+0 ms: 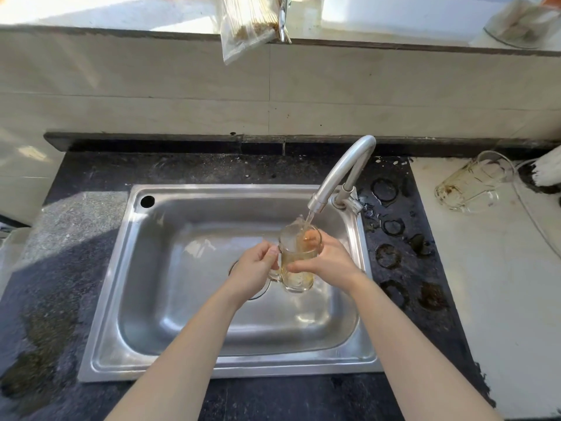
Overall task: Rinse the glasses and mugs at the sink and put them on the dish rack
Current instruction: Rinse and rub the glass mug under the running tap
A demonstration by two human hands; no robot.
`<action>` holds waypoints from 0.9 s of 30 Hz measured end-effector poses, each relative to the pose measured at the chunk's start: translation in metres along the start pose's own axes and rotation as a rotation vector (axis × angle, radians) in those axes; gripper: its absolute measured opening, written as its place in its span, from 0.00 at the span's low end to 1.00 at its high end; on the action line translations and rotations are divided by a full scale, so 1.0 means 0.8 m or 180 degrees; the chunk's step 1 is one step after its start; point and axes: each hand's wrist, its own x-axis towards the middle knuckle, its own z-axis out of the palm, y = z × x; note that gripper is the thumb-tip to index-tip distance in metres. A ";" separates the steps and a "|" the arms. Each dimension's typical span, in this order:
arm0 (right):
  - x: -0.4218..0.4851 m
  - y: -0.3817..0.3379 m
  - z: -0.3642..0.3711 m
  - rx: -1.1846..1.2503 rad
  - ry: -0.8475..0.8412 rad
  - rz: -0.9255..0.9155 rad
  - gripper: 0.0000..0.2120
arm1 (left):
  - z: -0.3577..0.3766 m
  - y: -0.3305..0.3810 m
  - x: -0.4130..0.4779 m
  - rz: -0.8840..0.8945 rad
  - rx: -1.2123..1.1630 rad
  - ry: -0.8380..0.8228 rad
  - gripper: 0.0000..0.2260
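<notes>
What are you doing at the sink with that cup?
A person is rinsing a glass mug under the running faucet, over the steel sink. The left hand grips the mug's handle and the right hand wraps round its body. The water inside looks brownish. Another stained glass mug lies on its side on the pale counter to the right.

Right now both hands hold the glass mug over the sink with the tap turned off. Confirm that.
One thing is wrong: the tap is running. The head view shows water streaming from the faucet into the glass mug. The rest stands: the left hand grips the handle and the right hand holds the body, over the sink.
</notes>
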 end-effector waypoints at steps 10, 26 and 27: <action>0.006 -0.006 -0.002 0.0235 -0.0027 0.0133 0.23 | 0.001 0.009 0.009 -0.0081 -0.0512 0.0248 0.14; 0.007 0.010 0.002 -0.0058 0.0011 0.0108 0.25 | 0.008 -0.007 0.008 -0.0043 -0.0543 0.0282 0.12; 0.008 0.008 0.003 0.0014 -0.0006 0.0120 0.24 | 0.008 -0.006 0.008 -0.0041 -0.0495 0.0280 0.13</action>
